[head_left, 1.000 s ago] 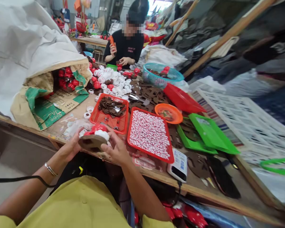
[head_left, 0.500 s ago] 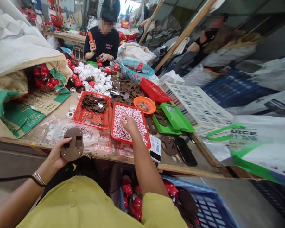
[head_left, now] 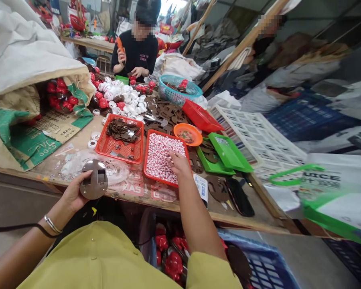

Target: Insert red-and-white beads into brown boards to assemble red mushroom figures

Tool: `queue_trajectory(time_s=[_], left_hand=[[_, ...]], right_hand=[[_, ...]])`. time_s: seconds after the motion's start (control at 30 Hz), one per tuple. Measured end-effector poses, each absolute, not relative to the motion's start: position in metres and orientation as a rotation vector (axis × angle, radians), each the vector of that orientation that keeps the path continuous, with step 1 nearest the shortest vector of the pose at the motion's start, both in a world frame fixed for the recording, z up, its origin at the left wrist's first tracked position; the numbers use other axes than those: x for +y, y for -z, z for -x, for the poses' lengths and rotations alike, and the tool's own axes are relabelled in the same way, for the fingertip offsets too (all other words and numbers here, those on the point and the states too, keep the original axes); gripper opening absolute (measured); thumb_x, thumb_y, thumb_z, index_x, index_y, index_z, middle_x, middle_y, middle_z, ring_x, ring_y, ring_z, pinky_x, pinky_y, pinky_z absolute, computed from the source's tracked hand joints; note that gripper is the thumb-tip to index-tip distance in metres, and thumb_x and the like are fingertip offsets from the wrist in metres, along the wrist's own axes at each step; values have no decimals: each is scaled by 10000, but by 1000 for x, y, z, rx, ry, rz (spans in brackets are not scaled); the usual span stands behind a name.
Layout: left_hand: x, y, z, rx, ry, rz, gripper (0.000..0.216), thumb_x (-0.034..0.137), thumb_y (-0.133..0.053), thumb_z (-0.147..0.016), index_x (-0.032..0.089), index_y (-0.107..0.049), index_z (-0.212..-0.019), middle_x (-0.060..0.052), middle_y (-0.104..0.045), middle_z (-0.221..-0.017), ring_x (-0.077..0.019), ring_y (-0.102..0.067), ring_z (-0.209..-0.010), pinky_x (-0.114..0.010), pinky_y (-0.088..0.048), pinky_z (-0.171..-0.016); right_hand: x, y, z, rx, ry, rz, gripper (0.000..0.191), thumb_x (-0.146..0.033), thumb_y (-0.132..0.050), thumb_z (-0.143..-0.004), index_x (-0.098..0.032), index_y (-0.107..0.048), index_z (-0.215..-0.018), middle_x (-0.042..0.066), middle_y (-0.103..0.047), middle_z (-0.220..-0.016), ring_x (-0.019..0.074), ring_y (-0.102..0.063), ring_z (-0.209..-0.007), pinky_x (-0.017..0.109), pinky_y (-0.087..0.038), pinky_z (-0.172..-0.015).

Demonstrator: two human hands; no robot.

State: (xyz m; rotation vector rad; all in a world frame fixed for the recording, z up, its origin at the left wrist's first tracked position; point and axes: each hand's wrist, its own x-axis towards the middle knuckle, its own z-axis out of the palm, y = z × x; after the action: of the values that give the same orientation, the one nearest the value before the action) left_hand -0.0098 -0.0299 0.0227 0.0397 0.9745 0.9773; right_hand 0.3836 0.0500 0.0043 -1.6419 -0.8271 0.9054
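Observation:
My left hand (head_left: pixel 73 194) grips a round brown disc (head_left: pixel 94 184) with two square cut-outs, held upright just over the near table edge. My right hand (head_left: pixel 177 161) rests in the red tray (head_left: pixel 152 172) of small red-and-white pieces (head_left: pixel 160 154), fingers curled down among them; what they pinch is hidden. A second red basket (head_left: pixel 120 149) of brown cut pieces stands just left of that tray.
A sack of red parts (head_left: pixel 58 96) lies open at the left. Beyond are piles of white caps (head_left: pixel 124 100), brown cut-outs (head_left: pixel 162 114), an orange bowl (head_left: pixel 187 134), green trays (head_left: pixel 225 154) and a teal basket (head_left: pixel 176 94). A person in black (head_left: pixel 140 52) works opposite. A blue crate (head_left: pixel 258 267) sits below.
The red-and-white assembled part left my hands; the left now holds only the brown disc. My right hand went into the red tray, then drew back towards its near edge.

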Motion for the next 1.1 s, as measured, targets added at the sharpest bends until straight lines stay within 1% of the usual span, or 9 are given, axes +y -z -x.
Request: queue_trajectory(time_s=[0.1,0.17,0.23,0.3,0.37,0.4,0.5,0.8,1.1], left_hand=[[-29,-21,3,966,-1008,-38,191,135,-627,-825,124,-654,-1014,-102,-728,-893,-242,-706,-739,-437,-603,-702],[-28,-19,-4,959,-1022,-40,183,133,-635,-821,119,-656,-1002,-94,-726,-880,-221,-702,-721,-394,-603,-687],[-27,-15,-13,955,-1048,-39,173,135,-653,-809,121,-657,-982,-73,-721,-854,-189,-688,-680,-344,-596,-663],[-27,-12,-21,946,-1094,-45,183,143,-684,-790,134,-654,-970,-50,-715,-845,-157,-671,-652,-287,-578,-634],[-26,-9,-28,925,-1144,-67,230,162,-723,-764,151,-647,-981,-39,-713,-864,-143,-668,-670,-250,-559,-631],[-25,-8,-31,916,-1168,-81,263,176,-741,-752,159,-642,-995,-38,-714,-881,-141,-671,-692,-240,-553,-642],[-23,-8,-33,924,-1211,-104,348,214,-762,-740,181,-615,-1054,-46,-714,-936,-153,-678,-756,-253,-551,-689],[-22,-4,-24,946,-1218,-91,400,271,-786,-721,177,-607,-1066,-63,-714,-959,-178,-675,-788,-284,-548,-693],[-19,-3,-22,897,-1236,-78,372,268,-808,-696,165,-636,-1009,-39,-717,-894,-163,-666,-758,-272,-537,-698]], right_hand=[[45,-16,-362,-698,-1032,1458,173,-339,-674,-840,-190,-590,-817,-18,-591,-686,70,-519,-512,130,-448,-402],[42,-18,-333,-590,-1106,1306,188,-361,-640,-875,-197,-571,-813,-4,-608,-718,96,-610,-637,175,-558,-525],[38,-16,-296,-392,-1218,1083,180,-355,-610,-897,-200,-566,-817,12,-636,-756,137,-667,-775,277,-622,-697],[33,-10,-256,-207,-1344,899,103,-280,-598,-891,-199,-580,-829,22,-662,-790,165,-684,-860,359,-620,-820],[26,-5,-218,-163,-1431,862,29,-168,-600,-839,-195,-602,-830,27,-680,-812,169,-687,-890,376,-600,-882],[23,-3,-200,-189,-1448,875,71,-126,-603,-804,-194,-612,-825,27,-685,-817,163,-687,-887,368,-590,-901],[14,0,-160,-366,-1398,897,104,-130,-629,-754,-200,-638,-831,12,-687,-826,140,-675,-855,330,-560,-921],[1,-3,-129,-857,-1195,1079,132,-292,-592,-788,-208,-675,-845,6,-688,-879,152,-620,-831,300,-503,-822],[-2,-7,-127,-833,-1207,953,112,-298,-617,-808,-211,-661,-864,6,-691,-896,158,-644,-889,354,-500,-944]])
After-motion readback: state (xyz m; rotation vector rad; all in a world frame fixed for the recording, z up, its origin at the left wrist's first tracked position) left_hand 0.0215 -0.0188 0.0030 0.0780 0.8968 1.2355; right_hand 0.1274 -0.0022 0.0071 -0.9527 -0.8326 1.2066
